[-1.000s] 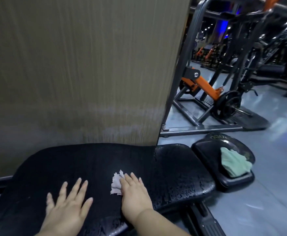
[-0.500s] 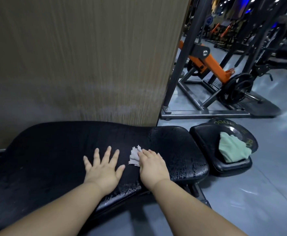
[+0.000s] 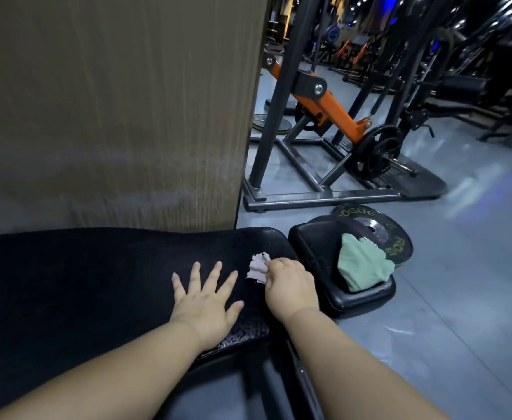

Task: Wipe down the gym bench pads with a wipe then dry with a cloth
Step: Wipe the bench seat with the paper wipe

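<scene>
Wipe [image 3: 257, 268] looks pinched in the right hand's [image 3: 289, 287] curled fingers at the pad's [image 3: 97, 283] right end, cloth [image 3: 361, 268] just rightward; left hand [image 3: 207, 301] lies splayed.

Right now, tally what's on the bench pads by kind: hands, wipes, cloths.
Hands: 2 (left hand flat, right hand gripping the wipe)
Wipes: 1
Cloths: 1 (green cloth)
Total: 4

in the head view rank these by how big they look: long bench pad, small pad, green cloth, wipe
1. long bench pad
2. small pad
3. green cloth
4. wipe, partly hidden under the right hand, so its full size is unsure
</scene>
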### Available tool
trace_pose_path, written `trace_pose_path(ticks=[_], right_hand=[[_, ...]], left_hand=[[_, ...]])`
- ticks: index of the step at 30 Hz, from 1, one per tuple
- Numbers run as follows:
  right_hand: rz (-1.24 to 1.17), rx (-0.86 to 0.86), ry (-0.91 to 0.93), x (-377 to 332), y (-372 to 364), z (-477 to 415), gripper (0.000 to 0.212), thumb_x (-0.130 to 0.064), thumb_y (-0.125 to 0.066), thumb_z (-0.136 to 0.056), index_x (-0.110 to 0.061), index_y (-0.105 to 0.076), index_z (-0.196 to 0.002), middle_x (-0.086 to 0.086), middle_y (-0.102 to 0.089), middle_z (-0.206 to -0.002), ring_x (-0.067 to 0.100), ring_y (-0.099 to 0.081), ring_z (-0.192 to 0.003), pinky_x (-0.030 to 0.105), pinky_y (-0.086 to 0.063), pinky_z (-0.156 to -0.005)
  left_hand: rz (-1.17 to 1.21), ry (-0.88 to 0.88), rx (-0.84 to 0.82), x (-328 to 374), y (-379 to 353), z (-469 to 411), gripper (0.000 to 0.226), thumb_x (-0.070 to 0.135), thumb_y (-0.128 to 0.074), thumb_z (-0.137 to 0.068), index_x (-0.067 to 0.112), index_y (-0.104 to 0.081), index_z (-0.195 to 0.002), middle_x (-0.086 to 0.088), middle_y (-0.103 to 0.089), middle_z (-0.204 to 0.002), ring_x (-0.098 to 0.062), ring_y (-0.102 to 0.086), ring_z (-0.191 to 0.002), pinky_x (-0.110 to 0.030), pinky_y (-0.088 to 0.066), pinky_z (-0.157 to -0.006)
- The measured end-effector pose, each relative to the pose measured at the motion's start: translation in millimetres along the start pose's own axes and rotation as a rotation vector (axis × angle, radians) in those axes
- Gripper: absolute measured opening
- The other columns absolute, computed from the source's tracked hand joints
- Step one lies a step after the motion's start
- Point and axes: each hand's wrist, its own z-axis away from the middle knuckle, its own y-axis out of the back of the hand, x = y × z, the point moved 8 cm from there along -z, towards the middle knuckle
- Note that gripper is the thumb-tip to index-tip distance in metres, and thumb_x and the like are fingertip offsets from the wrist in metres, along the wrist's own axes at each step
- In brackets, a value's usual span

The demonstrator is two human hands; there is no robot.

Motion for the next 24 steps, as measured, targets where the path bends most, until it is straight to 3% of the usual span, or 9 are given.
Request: trace_pose_path(ticks=[6,16,20,24], right_hand=[[0.001,0.115,-0.178,63.6,20.7,-19.6,0.024,-0.022,-0.039,-0.093,-0.018,-0.062,-0.097,0.001,-0.061,-0.106,0.027,-0.054,-0.099,0.036,-0.039,-0.074],[-0.228,0.186,-0.299,100.7,37.9,-49.3,0.029,-0.021,-0.038,-0.095,-0.013,-0.064,-0.104,0.005,-0.058,-0.105,0.026,-0.055,-0.097,0.032,-0.039,-0.076],[-0.408,0.110,-0.316,92.3,25.1,-49.3,0.023,-0.020,-0.041,-0.090,-0.014,-0.064,-0.093,0.006,-0.062,-0.097,0.027,-0.055,-0.089,0.029,-0.035,-0.070],[-0.560,-0.077,-0.341,69.7,-1.1,-39.7,0.020,-0.022,-0.047,-0.087,-0.016,-0.066,-0.089,0.003,-0.067,-0.088,0.022,-0.059,-0.083,0.027,-0.042,-0.068]], left_hand=[[-0.026,-0.072,0.007,44.4,3.2,-30.2,0.069,0.069,-0.012,-0.094,0.040,0.012,-0.152,0.005,0.023,-0.160,-0.037,0.026,-0.144,-0.067,0.014,-0.110],[0.011,-0.153,-0.002,99.8,4.3,-67.6,0.068,0.067,-0.014,-0.095,0.039,0.005,-0.153,0.007,0.018,-0.161,-0.032,0.025,-0.145,-0.064,0.019,-0.109],[0.351,-0.128,0.088,86.2,16.2,-70.4,0.059,0.052,-0.013,-0.102,0.028,-0.007,-0.155,0.012,-0.008,-0.163,-0.008,0.006,-0.149,-0.044,0.016,-0.118],[0.700,-0.121,0.141,73.1,26.0,-69.5,0.055,0.043,-0.018,-0.104,0.026,-0.010,-0.156,0.006,-0.015,-0.162,-0.005,-0.003,-0.148,-0.031,0.014,-0.118]])
